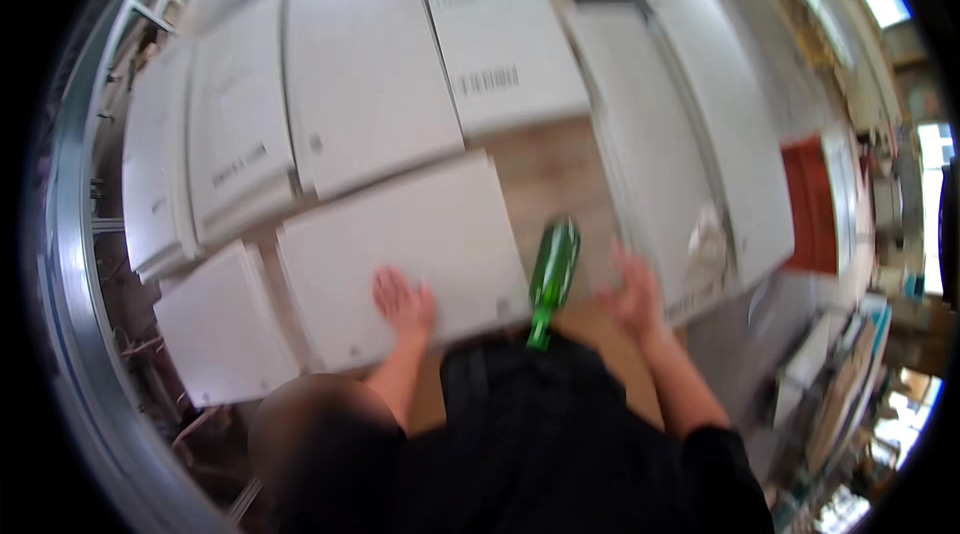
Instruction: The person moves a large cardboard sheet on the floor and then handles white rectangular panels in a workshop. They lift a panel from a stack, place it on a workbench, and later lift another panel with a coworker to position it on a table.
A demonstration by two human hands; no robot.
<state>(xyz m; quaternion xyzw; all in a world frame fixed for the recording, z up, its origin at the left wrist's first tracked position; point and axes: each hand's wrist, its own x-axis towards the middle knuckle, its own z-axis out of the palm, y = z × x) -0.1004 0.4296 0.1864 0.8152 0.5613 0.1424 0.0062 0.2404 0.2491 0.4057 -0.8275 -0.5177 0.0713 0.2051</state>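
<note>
My left hand (402, 302) lies with fingers stretched out on a white flat panel (400, 234) in the near middle, holding nothing. To its right my right hand (635, 292) is slightly blurred, fingers apart, close to the near end of a long white panel (650, 154); nothing shows in it. Between the two hands is a green bottle (555, 264), its narrow neck pointing toward me. It overlaps the right edge of the near white panel and the bare wooden surface (565, 174); whether it rests there or stands off it, I cannot tell.
Stacks of white panels (370, 64) cover the far side, some with printed labels. A smaller white panel (225, 329) lies at the near left. Beyond the right-hand stacks stands a red-orange piece (808, 204). A metal rail (70, 234) curves along the left.
</note>
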